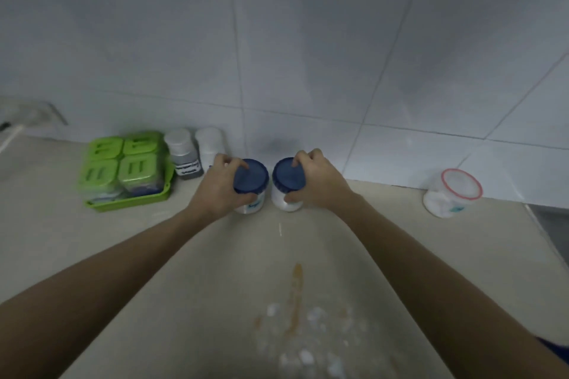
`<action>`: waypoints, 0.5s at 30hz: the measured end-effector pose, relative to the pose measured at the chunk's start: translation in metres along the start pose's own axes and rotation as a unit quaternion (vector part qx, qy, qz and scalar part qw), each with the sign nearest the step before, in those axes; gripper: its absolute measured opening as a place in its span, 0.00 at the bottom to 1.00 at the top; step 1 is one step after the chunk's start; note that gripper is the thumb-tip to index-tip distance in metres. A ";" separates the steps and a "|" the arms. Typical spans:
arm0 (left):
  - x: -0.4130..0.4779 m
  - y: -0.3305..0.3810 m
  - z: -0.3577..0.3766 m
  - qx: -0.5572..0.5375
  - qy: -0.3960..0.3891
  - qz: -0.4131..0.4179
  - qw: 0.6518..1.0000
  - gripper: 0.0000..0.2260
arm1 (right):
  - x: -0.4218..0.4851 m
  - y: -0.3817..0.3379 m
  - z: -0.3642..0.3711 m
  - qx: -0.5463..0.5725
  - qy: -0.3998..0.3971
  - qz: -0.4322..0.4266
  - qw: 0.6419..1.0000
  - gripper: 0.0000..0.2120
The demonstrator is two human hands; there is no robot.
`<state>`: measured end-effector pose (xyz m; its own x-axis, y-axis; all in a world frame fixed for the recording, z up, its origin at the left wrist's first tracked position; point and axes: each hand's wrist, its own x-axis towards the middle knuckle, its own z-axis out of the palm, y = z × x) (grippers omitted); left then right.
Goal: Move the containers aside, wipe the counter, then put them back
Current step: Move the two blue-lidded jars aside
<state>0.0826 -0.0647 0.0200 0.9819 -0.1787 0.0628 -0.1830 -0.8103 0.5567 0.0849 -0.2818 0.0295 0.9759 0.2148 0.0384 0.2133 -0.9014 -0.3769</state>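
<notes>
Nearest the camera, the counter (92, 240) carried an orange-brown streak (295, 295) and scattered white residue (308, 332); no cloth was in view. The surface had not been wiped.

Further out, both forearms reached forward between the soiled patch and the wall. The left hand (220, 184) was clamped around the left blue-lidded jar (251, 183), fingers over the lid's far edge and thumb against the white body. The right hand (311, 180) gripped the right blue-lidded jar (288, 178) in the same manner. The 2 jars stood just beside each other, upright, close to the wall. Whether they rested on the counter or were slightly lifted could not be determined.

To the left, a green tray (132, 201) held 4 green-lidded boxes (123, 163). Just beside it stood a grey-lidded bottle (184, 154) and a white bottle (211, 143). Well apart to the right sat a red-rimmed tub (452, 194), tilted in appearance, possibly from lens distortion.

Behind everything ran the tiled wall (308, 55).

Assessment: the task appeared to be at its first stage. Clearing was in hand with 2 containers gripped; the other containers seemingly remained to be moved. Wiping and replacing were outstanding.
</notes>
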 end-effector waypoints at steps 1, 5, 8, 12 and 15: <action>-0.008 -0.015 -0.012 0.010 0.004 -0.017 1.000 0.28 | 0.006 -0.016 0.007 -0.006 -0.009 -0.012 1.000 0.33; -0.026 -0.062 -0.049 0.020 0.009 -0.055 0.998 0.29 | 0.026 -0.063 0.030 -0.010 -0.028 -0.026 0.999 0.33; -0.030 -0.085 -0.069 -0.007 0.013 -0.072 0.997 0.29 | 0.038 -0.090 0.045 -0.020 -0.041 -0.022 0.999 0.34; -0.025 -0.101 -0.079 0.011 -0.018 -0.041 0.999 0.29 | 0.044 -0.113 0.060 -0.014 -0.043 0.013 0.999 0.40; -0.021 -0.109 -0.078 0.030 -0.007 -0.019 0.999 0.28 | 0.050 -0.126 0.065 -0.018 -0.039 0.026 0.999 0.41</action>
<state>0.0857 0.0711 0.0221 0.9874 -0.1552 0.0312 -0.1494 -0.8484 0.5079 0.1036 -0.1336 0.0189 0.9796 0.1941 -0.0522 0.1651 -0.9250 -0.3423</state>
